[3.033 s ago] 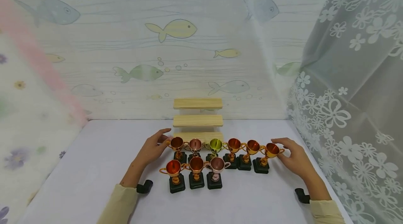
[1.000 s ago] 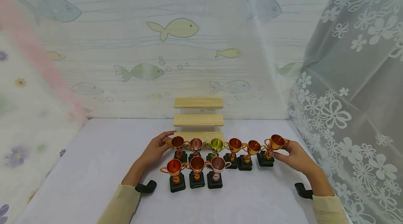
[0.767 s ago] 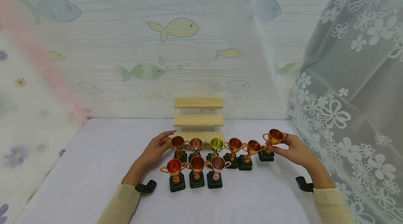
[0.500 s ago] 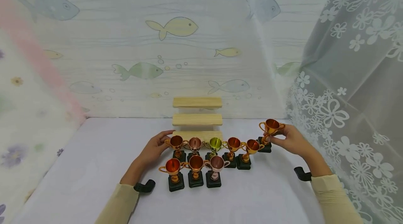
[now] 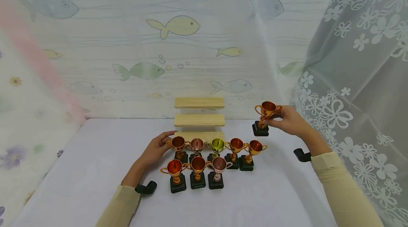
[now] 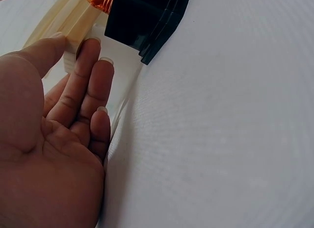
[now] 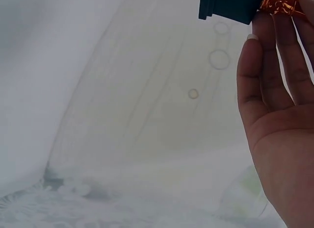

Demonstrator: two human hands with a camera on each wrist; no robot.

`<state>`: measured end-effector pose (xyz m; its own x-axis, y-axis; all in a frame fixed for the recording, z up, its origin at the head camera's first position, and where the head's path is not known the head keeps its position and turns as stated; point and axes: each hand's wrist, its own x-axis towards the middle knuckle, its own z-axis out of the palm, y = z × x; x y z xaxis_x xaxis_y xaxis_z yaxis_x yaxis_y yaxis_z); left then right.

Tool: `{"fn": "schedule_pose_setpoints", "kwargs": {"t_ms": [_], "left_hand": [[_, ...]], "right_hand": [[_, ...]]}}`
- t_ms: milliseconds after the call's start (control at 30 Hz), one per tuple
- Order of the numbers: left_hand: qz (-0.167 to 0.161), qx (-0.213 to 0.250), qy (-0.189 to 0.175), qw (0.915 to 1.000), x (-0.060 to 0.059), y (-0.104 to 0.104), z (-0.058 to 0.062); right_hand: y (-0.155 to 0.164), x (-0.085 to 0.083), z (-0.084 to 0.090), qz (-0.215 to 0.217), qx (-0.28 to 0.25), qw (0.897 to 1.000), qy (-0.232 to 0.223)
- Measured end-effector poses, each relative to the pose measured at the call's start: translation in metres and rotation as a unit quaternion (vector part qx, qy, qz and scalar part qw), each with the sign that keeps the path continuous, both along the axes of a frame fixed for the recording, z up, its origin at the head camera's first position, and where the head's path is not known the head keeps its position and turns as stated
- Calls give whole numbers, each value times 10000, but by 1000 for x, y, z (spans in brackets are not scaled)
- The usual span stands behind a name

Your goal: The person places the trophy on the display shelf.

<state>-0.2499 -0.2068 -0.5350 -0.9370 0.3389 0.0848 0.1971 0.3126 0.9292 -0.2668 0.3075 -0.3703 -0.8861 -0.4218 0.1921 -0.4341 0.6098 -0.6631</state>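
My right hand (image 5: 287, 119) holds a small gold trophy cup (image 5: 265, 115) on a black base in the air, to the right of the wooden three-step stand (image 5: 199, 119). In the right wrist view the trophy's black base (image 7: 229, 6) and gold stem show at the top, pinched by my fingers (image 7: 267, 66). My left hand (image 5: 156, 149) rests on the white table with straight fingers next to the leftmost trophy (image 5: 178, 148) of the back row. In the left wrist view its fingertips (image 6: 93, 56) touch the stand's lowest step beside a black base (image 6: 144, 19).
Several small trophies (image 5: 208, 159) stand in two rows in front of the stand. A fish-patterned wall (image 5: 178, 28) rises behind the white table (image 5: 79, 170). A lace curtain (image 5: 357, 78) hangs at the right and floral cloth at the left.
My right hand has lifted the rightmost trophy off the table and carried it up and back, toward the right side of the stand. The left hand has stayed where it was.
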Motion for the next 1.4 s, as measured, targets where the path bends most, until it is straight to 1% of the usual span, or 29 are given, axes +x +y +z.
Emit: {"fn": "schedule_pose_setpoints", "kwargs": {"t_ms": [133,200,400,500,600,833,933,1067,1167,1400], "left_hand": [[14,-83,26,10000,-1,0,-1],[71,-106,16,9999,0,0,0],[129,-26,-84,9999,0,1,1],[123,-27,-65,9999,-1,1,0],[123,-41,-59,9999,-1,1,0],[90,18,-73,9999,-1,0,1],[106,-22,-76,9999,-1,0,1],[95,-81,-42,9999,-1,-1,1],[99,-51,-60,9999,-1,-1,2],[111,-67,-66,9999,1,-1,2]], "right_hand": [[-6,-10,14,-26,-31,9999,-148],[-11,-15,20,-30,-82,9998,-195],[-26,-30,39,-112,-153,9993,-321],[-35,-36,46,-50,-236,9988,-425],[-44,-42,51,20,-288,9986,-444],[-71,-54,63,38,-398,9984,-398],[-84,-59,68,132,-498,9977,-443],[-100,-66,74,150,-595,9971,-453],[-114,-70,77,78,-648,9971,-391],[-149,-75,76,133,-805,9961,-329]]}}
